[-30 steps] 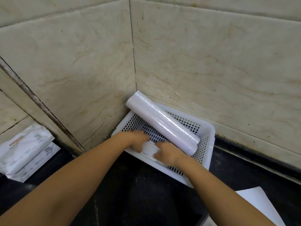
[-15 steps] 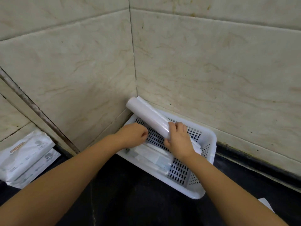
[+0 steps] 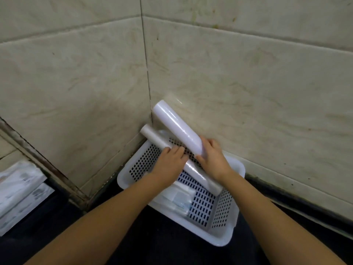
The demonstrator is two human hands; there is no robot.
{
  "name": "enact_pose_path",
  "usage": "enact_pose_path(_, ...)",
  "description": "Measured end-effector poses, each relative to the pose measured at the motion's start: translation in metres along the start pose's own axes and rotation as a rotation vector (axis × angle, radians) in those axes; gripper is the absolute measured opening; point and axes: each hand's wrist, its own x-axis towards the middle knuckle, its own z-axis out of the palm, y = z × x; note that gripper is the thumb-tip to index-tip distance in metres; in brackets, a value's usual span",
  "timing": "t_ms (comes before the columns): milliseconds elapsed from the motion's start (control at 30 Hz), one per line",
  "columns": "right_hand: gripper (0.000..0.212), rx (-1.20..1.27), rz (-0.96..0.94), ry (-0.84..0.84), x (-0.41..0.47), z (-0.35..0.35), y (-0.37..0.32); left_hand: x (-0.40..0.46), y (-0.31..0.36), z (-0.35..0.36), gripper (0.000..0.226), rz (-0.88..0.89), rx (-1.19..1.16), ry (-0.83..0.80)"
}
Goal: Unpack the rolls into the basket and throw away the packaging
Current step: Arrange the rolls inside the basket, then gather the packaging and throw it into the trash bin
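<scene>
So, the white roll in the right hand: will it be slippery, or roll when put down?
The white roll has a glossy surface, so it is probably slippery. It is a smooth cylinder, so it likely rolls until the basket wall stops it.

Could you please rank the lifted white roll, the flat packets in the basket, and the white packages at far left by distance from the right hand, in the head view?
1. Lifted white roll: gripped by the right hand.
2. Flat packets: in the basket, below and left.
3. White packages: far left, outside the basket.
</scene>
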Motion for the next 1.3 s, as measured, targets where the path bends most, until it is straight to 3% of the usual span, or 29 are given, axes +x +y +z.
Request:
enact_pose_path(200,0.056,0.011,-0.02,0.017,-0.013,0.036,0.005,-0.015,-0.003,-0.006,0.041,-0.058,-0.091,-0.109)
enact_pose_path(300,0.055,-0.293,-0.026,0.084,-0.012,0.041,0.011,-0.016,0.0,-0.007,0.041,-0.071,-0.108,-0.118)
enact_pose_path(500,0.059,-0.32,0.038,-0.138,-0.034,-0.003,0.003,-0.023,0.011,-0.034,0.048,-0.097,-0.116,-0.274)
enact_pose_path(600,0.053,-0.161,0.038,-0.011,-0.075,-0.046,0.001,-0.037,0.041,-0.071,0.042,-0.032,-0.221,-0.143)
enact_pose_path(733,0.038,-0.018,0.127,0.164,-0.154,-0.088,0.014,-0.08,0.112,-0.113,0.028,0.248,-0.439,0.185)
enact_pose_path(767,0.036,-0.022,0.166,0.171,-0.176,-0.094,0.021,-0.092,0.132,-0.119,0.027,0.309,-0.504,0.159)
enact_pose_path(833,0.035,-0.051,0.284,0.124,-0.219,-0.1,0.04,-0.112,0.17,-0.118,0.036,0.42,-0.563,-0.094)
enact_pose_path(900,0.04,-0.096,0.447,0.006,-0.261,-0.097,0.058,-0.13,0.202,-0.104,0.054,0.529,-0.422,-0.372)
enact_pose_path(967,0.058,-0.186,0.597,-0.152,-0.301,-0.083,0.071,-0.147,0.225,-0.086,0.071,0.596,-0.291,-0.514)
enact_pose_path(1033,0.073,-0.311,0.663,-0.288,-0.334,-0.063,0.075,-0.16,0.236,-0.071,0.079,0.606,-0.211,-0.561)
enact_pose_path(1100,0.076,-0.424,0.696,-0.34,-0.359,-0.042,0.074,-0.169,0.242,-0.063,0.078,0.587,-0.14,-0.54)
enact_pose_path(1200,0.064,-0.48,0.798,-0.333,-0.384,-0.027,0.075,-0.179,0.249,-0.058,0.066,0.528,-0.077,-0.476)
enact_pose_path(1300,0.036,-0.325,0.839,-0.29,-0.397,-0.028,0.078,-0.189,0.248,-0.055,0.06,0.495,-0.044,-0.456)
